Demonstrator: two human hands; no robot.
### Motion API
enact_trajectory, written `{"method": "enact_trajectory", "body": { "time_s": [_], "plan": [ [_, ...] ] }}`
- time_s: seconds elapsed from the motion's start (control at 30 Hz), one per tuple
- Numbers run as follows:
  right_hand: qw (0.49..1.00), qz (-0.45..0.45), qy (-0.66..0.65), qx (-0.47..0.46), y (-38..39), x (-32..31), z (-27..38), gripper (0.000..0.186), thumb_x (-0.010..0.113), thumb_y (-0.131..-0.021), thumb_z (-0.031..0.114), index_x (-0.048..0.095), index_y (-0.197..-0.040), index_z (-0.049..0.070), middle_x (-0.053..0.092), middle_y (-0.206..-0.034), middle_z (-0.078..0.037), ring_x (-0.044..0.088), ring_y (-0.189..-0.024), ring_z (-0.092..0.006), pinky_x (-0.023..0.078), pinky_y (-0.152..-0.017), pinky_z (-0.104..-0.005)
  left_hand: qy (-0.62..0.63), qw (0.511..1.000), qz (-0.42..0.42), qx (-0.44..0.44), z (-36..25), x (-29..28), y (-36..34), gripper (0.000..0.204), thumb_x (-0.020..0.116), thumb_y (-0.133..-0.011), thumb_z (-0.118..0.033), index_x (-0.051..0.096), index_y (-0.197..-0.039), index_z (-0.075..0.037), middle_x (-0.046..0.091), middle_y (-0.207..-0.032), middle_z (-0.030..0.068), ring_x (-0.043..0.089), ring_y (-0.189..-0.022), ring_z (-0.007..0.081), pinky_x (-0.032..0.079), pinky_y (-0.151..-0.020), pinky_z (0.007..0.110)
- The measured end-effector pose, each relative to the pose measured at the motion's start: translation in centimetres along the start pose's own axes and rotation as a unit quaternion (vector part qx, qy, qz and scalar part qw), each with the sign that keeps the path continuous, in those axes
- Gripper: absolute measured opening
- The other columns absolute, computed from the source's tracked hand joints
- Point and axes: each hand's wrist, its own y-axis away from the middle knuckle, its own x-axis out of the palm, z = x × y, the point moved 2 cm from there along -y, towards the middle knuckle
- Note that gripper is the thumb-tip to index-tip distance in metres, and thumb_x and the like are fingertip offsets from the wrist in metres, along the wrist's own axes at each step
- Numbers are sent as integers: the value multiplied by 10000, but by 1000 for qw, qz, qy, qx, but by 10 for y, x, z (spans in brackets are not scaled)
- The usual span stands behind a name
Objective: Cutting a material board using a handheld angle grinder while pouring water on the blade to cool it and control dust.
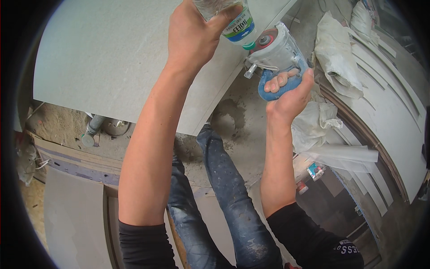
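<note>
My left hand (pixel 195 36) is closed round a clear plastic bottle (pixel 241 28) with a green, blue and white label. The bottle is tipped neck-down, and its green cap end is right beside the blade side of a handheld disc cutter (pixel 291 49). Whether the two touch, I cannot tell. My right hand (pixel 291 92) grips the cutter by its blue loop handle, fingers wrapped through it. The cutter has a dusty pale guard and a reddish disc with a round nut at its centre. Below both sits the edge of a large light-grey slab (pixel 107 58).
White sacks (pixel 337 56) and long pale strips (pixel 371 76) lie at the right. A grey pipe end (pixel 92 130) juts up beside sand at the left. My legs (pixel 228 179) in dusty jeans are below the slab, on a concrete floor with a damp patch (pixel 228 114).
</note>
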Motion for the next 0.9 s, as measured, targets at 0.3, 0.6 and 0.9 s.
{"method": "enact_trajectory", "body": {
  "time_s": [0.3, 0.6, 0.9],
  "plan": [
    [1000, -5, 2, 4, 5, -1, -4, 461, 468, -1129, 488, 544, -911, 89, 527, -655, -62, 494, -496, -191, 454, -468, -361, -13, 1000, -2, 11, 1, -3, 2, 474, 791, -1012, -396, 724, -1237, 16, 789, -1159, 190, 761, -1114, 300, 587, -972, 467],
    [1000, -7, 1, 7, 9, 1, -4, 456, 467, -1127, 484, 542, -912, 88, 524, -653, -62, 493, -499, -192, 455, -472, -363, -1, 1000, 4, -8, -2, -5, 5, 468, 788, -1014, -372, 718, -1242, 31, 790, -1159, 200, 764, -1115, 298, 588, -969, 459],
    [1000, -6, 3, 6, 10, 2, -5, 455, 471, -1126, 476, 540, -904, 85, 517, -648, -59, 488, -499, -193, 454, -473, -364, -8, 1000, 19, -6, -1, -9, 4, 462, 791, -1009, -357, 723, -1244, 34, 794, -1153, 207, 770, -1104, 302, 594, -955, 461]
  ]
}}
